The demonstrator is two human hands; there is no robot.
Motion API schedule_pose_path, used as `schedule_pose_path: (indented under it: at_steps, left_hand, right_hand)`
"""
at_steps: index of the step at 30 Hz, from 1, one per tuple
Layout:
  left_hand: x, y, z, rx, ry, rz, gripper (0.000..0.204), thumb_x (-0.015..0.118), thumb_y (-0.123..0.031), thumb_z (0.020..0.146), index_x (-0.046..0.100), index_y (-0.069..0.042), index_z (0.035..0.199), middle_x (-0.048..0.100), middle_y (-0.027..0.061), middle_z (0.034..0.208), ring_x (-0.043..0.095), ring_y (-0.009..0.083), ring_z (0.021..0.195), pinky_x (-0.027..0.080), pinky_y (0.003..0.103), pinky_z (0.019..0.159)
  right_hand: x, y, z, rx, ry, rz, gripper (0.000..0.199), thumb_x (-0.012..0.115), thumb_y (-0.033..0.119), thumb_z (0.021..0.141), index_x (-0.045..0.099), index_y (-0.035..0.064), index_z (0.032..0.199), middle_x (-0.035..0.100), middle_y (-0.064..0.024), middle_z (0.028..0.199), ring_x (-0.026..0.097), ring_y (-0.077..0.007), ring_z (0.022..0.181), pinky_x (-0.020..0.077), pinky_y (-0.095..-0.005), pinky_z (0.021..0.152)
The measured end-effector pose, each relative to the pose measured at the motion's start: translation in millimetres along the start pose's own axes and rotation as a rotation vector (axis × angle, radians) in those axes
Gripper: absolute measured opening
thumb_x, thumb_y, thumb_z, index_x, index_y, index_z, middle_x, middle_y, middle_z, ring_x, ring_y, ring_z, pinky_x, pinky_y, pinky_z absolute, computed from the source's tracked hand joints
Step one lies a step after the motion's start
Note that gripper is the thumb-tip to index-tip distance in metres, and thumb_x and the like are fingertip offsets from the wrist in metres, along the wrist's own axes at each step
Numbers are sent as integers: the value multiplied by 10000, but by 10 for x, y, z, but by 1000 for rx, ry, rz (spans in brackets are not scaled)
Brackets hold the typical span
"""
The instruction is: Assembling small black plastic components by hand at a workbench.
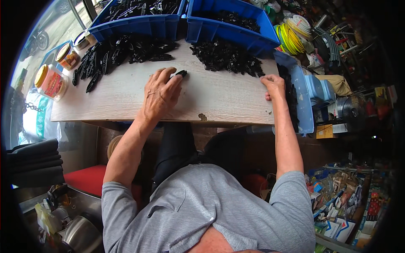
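Observation:
My left hand (pixel 160 93) lies palm down on the pale wooden board (pixel 126 101), its fingertips on a small black plastic part (pixel 182 73). My right hand (pixel 274 85) rests at the board's right edge, fingers curled, next to a heap of small black parts (pixel 225 57). Whether it holds anything I cannot tell. A second spread of longer black parts (pixel 118 52) lies at the board's far left.
Two blue bins (pixel 228 31) (pixel 139 25) with black parts stand behind the board. A light blue bin (pixel 303 97) sits at the right edge. Jars with yellow lids (pixel 50 80) stand at left. Coils of yellow wire (pixel 291 36) lie at far right.

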State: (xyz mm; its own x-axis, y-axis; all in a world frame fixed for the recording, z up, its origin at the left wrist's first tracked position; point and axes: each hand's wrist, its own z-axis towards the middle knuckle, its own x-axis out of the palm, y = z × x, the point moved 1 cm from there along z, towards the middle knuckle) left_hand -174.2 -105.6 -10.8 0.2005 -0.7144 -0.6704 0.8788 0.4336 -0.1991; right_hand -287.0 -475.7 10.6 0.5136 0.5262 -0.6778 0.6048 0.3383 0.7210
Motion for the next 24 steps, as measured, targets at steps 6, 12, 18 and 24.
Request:
schedule_pose_path:
  at_steps: [6, 12, 18, 24]
  left_hand:
    - [207, -504, -53, -253, -175, -518, 230, 733, 41, 788, 703, -41, 1001, 695, 130, 1015, 685, 303, 901, 541, 353, 797]
    - [487, -1002, 106, -347, -118, -666, 270, 690, -9, 862, 675, -55, 1128, 638, 183, 1205, 685, 350, 978, 567, 380, 821]
    - [615, -934, 90, -480, -19, -945, 208, 696, -20, 879, 688, -17, 1087, 718, 141, 1032, 713, 223, 852, 569, 315, 749]
    - [534, -781, 110, -810, 99, -1317, 212, 610, -149, 980, 679, 43, 1035, 714, 98, 887, 673, 124, 779, 565, 275, 717]
  right_hand:
    - [-55, -127, -155, 84, 198, 375, 204, 717, 234, 898, 638, 60, 970, 462, -19, 498, 518, -152, 419, 494, -317, 400]
    - [373, 165, -844, 49, 581, 659, 242, 697, 225, 896, 606, 38, 1020, 460, -32, 473, 572, -192, 428, 538, -359, 432]
    - [689, 191, -987, -120, 623, 712, 186, 664, 213, 912, 647, 29, 929, 496, 17, 524, 409, -80, 398, 485, -279, 449]
    - [761, 324, -1169, -98, 558, 796, 255, 647, 283, 927, 648, 33, 980, 485, -1, 507, 470, -121, 417, 505, -316, 481]
